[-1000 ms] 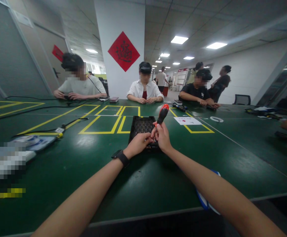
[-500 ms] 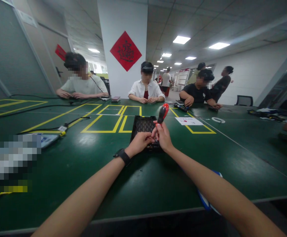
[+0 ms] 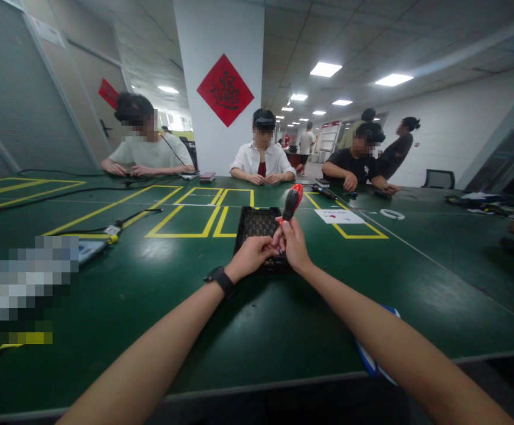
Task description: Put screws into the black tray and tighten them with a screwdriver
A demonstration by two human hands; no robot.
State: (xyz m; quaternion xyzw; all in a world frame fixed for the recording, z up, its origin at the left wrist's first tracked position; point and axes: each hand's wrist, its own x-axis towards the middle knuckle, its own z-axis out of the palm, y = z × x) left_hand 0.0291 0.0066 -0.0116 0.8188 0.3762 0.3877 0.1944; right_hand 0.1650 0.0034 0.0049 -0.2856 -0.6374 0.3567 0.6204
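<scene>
A black perforated tray (image 3: 257, 224) lies on the green table (image 3: 239, 319) in front of me. My right hand (image 3: 292, 245) is closed round a screwdriver (image 3: 291, 203) with a red and black handle, held nearly upright over the tray's near right corner. My left hand (image 3: 250, 257) rests at the tray's near edge, its fingers pinched together beside the screwdriver's shaft; what they hold is too small to see. A black watch (image 3: 219, 279) sits on my left wrist.
Yellow tape lines (image 3: 186, 221) mark boxes on the table. A white paper (image 3: 339, 216) and a white tape roll (image 3: 392, 214) lie to the right. A blue and white object (image 3: 363, 357) shows under my right forearm. Cables (image 3: 119, 224) run at left. Three people sit along the far side.
My hands and the screwdriver have stayed almost still. The person in black at the far right has moved a hand on the table.
</scene>
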